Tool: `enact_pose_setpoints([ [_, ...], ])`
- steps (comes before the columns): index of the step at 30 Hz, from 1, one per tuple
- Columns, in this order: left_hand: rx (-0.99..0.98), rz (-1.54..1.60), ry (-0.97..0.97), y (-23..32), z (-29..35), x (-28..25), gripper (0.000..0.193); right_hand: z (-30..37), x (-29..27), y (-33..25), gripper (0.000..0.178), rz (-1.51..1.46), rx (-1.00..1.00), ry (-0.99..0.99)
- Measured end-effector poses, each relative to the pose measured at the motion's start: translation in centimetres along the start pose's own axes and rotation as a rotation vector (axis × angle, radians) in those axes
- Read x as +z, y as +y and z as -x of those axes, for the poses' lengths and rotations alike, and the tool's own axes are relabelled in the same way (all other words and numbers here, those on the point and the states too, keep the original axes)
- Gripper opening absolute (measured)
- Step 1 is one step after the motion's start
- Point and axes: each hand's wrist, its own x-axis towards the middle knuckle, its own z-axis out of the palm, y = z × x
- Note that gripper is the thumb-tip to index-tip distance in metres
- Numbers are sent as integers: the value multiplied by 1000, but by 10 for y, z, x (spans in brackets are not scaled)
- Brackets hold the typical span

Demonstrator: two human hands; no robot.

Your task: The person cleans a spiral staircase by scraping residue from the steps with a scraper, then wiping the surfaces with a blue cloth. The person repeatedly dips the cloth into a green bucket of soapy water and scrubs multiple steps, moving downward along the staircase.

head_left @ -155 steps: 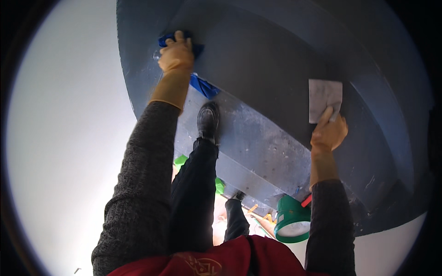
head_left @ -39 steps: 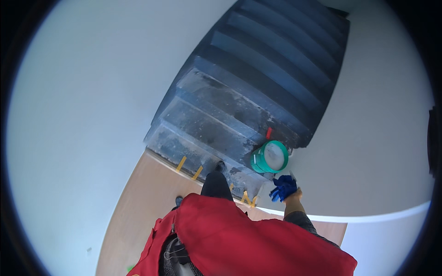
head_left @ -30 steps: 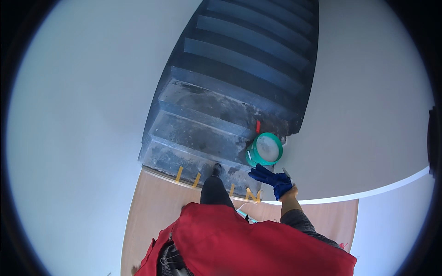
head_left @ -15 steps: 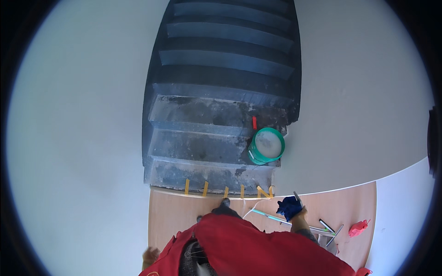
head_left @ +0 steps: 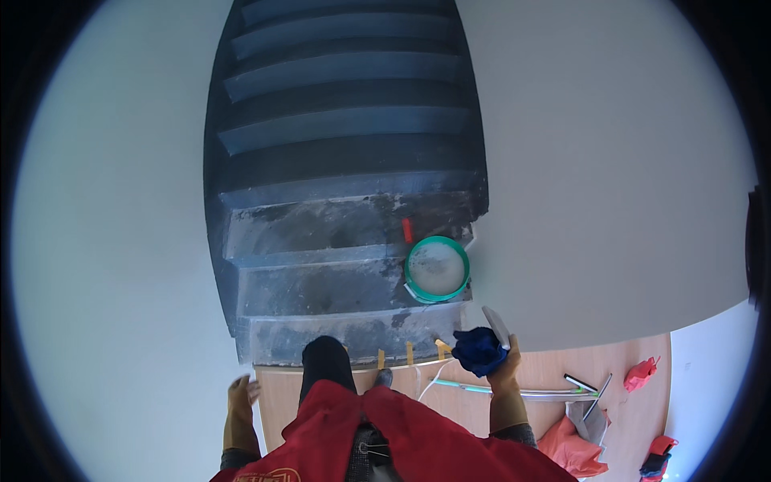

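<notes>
My right hand (head_left: 507, 366) is closed around a bunched dark blue cloth (head_left: 479, 352). A flat pale grey piece (head_left: 496, 326), blade-like, sticks up from the same grip; its exact kind cannot be made out. Just beyond stands a green bucket (head_left: 411, 291) of cloudy whitish water, on the lower steps against the right wall. A red object like a handle (head_left: 407, 230) lies on the step behind the bucket. My left hand (head_left: 243, 392) hangs at the left beside the wall, its fingers apart and holding nothing.
Dark grey stairs (head_left: 345, 120) rise ahead between white walls, the lower steps stained and wet-looking. Yellow tape strips (head_left: 381, 358) mark the bottom edge. On the wooden floor at right lie a long pole (head_left: 522, 393), a squeegee (head_left: 580, 383) and red bags (head_left: 574, 450).
My view has shifted, so stairs and bucket sit further left. My leg has come forward to the bottom step. My right hand with the cloth has moved forward; my left hand has risen into view.
</notes>
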Motion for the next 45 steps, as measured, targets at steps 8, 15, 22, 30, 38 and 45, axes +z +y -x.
enact_pose_setpoints([
  [8,409,-109,-859,197,92,293,51,-39,121,-36,84,-86,-145,-241],
  [15,-225,-198,-1051,187,111,526,70,-97,183,-13,53,736,-544,-76],
  [22,-559,-51,-1199,165,-3,580,82,-181,192,43,52,733,213,470],
  [30,-189,-376,-850,130,-115,617,45,-273,168,149,56,845,-27,417],
  [38,-369,-272,-749,163,-151,627,58,-302,-48,224,63,-78,95,779],
  [45,-263,-321,-798,173,-163,638,54,-403,-129,215,55,283,287,593],
])
